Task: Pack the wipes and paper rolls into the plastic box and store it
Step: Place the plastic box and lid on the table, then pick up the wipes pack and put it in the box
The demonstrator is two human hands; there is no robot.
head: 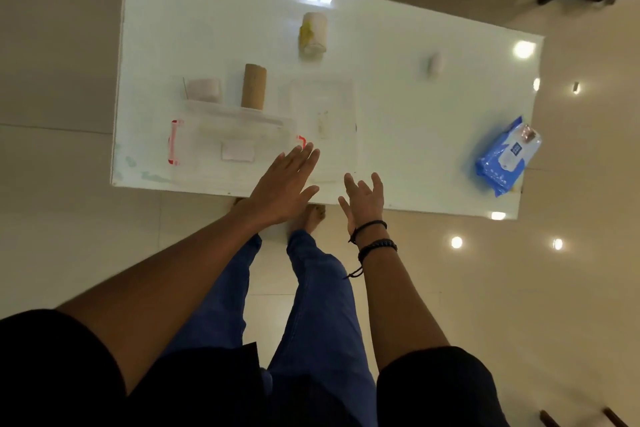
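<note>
— While I stand at the near edge of the white table [398,121], what lies at its left end?

— At the far left, the clear plastic box [232,149] with red clips sits on the near part of the table, a white label on its side. Just behind it lies a pale paper roll [207,89] on its side, and beside that a brown cardboard tube [254,87] stands upright.

— And your left hand?

— My left hand [284,189] is flat and spread, palm down, fingers straight. It holds nothing; the fingertips reach the right end of the box by the red clip. I cannot tell whether they touch it.

— What is in the middle?

— A clear lid [325,125] lies flat on the table just right of the box. Farther back stands a white roll with yellow print [313,33].

— Your right hand?

— My right hand [363,201] hovers over the near edge, fingers splayed and slightly curled, empty. Dark cords and a bead band circle that wrist.

— And to the right?

— A small white roll [435,63] lies toward the back, well apart from the rest. Near the right end lies the blue wipes pack [507,156], far from both hands and from the box.
</note>
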